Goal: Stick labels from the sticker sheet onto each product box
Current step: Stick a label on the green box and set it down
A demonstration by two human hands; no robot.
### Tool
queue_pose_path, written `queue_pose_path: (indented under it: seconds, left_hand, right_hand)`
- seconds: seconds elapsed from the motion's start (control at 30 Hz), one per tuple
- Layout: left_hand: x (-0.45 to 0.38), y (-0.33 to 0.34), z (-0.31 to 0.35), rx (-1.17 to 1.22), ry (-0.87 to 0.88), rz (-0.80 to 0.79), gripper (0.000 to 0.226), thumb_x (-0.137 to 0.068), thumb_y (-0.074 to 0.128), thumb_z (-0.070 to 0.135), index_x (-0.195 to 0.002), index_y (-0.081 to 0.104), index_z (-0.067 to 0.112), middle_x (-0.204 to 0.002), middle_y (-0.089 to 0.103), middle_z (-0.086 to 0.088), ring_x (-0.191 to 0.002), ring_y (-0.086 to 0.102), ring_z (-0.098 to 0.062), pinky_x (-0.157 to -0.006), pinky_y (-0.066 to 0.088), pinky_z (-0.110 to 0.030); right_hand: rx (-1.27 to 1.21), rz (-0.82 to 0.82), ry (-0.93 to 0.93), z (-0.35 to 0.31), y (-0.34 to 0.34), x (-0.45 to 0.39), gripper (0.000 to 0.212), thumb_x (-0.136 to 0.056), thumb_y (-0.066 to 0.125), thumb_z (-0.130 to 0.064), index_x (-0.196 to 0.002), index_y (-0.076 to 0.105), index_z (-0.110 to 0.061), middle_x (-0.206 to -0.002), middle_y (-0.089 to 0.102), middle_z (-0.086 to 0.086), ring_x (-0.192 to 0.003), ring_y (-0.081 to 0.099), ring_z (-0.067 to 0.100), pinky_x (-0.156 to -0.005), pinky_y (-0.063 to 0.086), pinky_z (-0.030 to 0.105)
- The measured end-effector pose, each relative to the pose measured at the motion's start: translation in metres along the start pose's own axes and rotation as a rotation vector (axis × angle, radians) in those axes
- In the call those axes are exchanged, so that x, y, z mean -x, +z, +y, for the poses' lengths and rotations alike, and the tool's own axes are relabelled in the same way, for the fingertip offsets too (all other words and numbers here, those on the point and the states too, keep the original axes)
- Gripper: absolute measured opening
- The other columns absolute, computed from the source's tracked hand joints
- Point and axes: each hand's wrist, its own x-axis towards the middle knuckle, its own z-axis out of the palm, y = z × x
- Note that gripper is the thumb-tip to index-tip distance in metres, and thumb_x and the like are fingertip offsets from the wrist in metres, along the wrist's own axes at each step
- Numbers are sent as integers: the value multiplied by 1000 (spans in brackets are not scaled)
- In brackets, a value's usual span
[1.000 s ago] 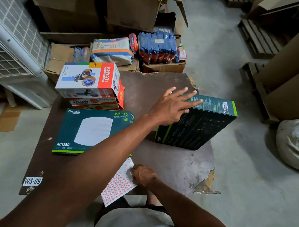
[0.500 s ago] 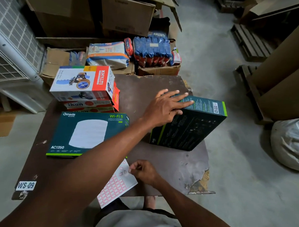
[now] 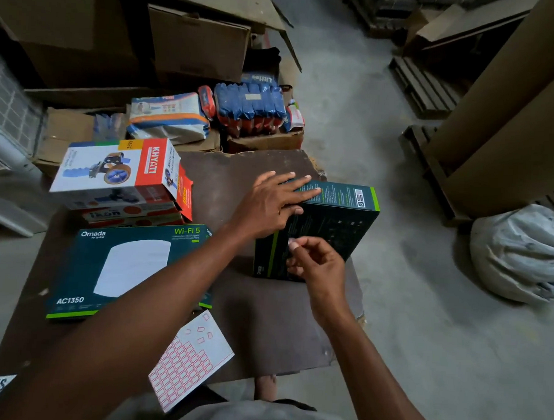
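Observation:
A dark green product box (image 3: 332, 225) stands tilted on its edge at the right of the brown table (image 3: 264, 320). My left hand (image 3: 273, 200) rests flat on its top edge, steadying it. My right hand (image 3: 314, 262) is raised in front of the box's near face, pinching a small white label (image 3: 292, 244) between thumb and fingertip. The sticker sheet (image 3: 190, 358) with red-bordered labels lies at the table's front edge, overhanging it. A flat Omada Wi-Fi 5 box (image 3: 124, 266) lies at the left, partly under my left forearm.
A Khyati box (image 3: 118, 171) sits on a stack of orange boxes at the back left. Packets and cardboard cartons (image 3: 197, 44) crowd behind the table. A wooden pallet (image 3: 424, 86) and a grey sack (image 3: 521, 252) are on the floor to the right.
My right hand left the sticker sheet and rose to the green box's front face with a label pinched in it. My left hand stayed on the box.

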Motion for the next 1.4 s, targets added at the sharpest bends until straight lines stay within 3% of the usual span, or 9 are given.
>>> queue_pose_path:
  seconds: [0.13,0.27,0.37,0.8,0.93,1.07,1.13,1.23,1.4]
  left_hand:
    - [1,1,1,5,-9,1,55,-97,59,33,-147,41,49,-158,38,14,-147,34,-16,-119,21,-46]
    - [3,1,2,-4,-5,6,56,-97,59,32,-147,41,49,-159,38,14,-146,35,-17,-119,23,-48]
    - [5,1,3,0,-5,11,56,-96,60,32,-147,42,49,-158,39,14,-146,36,-17,-119,24,-48]
    - [8,1,5,-10,-3,18,56,-97,60,33,-147,42,48,-158,39,13,-147,35,-17,-119,23,-47]
    - [10,1,6,-11,-6,15,56,-97,60,33,-147,42,48,-159,38,13,-148,34,-17,-120,21,-46]
    - [10,1,6,-18,-12,-1,55,-98,58,34,-148,41,49,-160,36,14,-149,31,-16,-120,20,-46]
    - [10,2,6,-21,-10,4,54,-98,57,34,-148,41,49,-160,35,14,-149,31,-16,-120,20,-47]
    - [10,1,6,-21,-10,7,54,-99,57,34,-148,41,48,-160,36,14,-149,31,-16,-120,20,-46]
    - [8,0,5,-15,-14,0,54,-99,57,34,-148,40,49,-160,35,14,-149,31,-16,-120,20,-46]
  right_hand:
    - [-65,124,-87,-22,-8,-13,7,-90,76,-8,-94,70,-8,-82,71,7,-69,63,19,-65,54,31]
    - [-119,210,-115,-39,-8,-22,34,-87,79,-7,-108,54,-9,-81,74,10,-66,66,20,-62,58,32]
    - [-158,264,-91,-44,-7,-30,44,-85,80,-4,-105,42,-15,-85,77,13,-60,66,20,-58,57,31]
    - [-25,377,-87,-46,-3,-45,43,-83,82,-9,-97,43,-15,-86,77,15,-53,66,19,-48,55,29]
    - [96,422,-58,-46,-5,-49,42,-80,86,-17,-93,45,-17,-82,76,8,-54,68,20,-49,56,30]
    - [352,493,-49,-44,-14,-59,47,-67,89,-41,-74,45,-26,-75,71,-1,-66,72,20,-65,62,47]
    - [453,479,-113,-42,-18,-58,45,-68,86,-47,-72,49,-23,-70,68,-3,-66,68,12,-65,61,50]
    - [656,434,-359,-36,-21,-53,30,-80,81,-48,-79,61,-26,-64,63,-8,-58,59,8,-58,58,45]
    - [960,345,-703,-32,-32,-57,12,-91,74,-39,-97,72,-29,-85,75,-5,-71,69,13,-54,58,38]
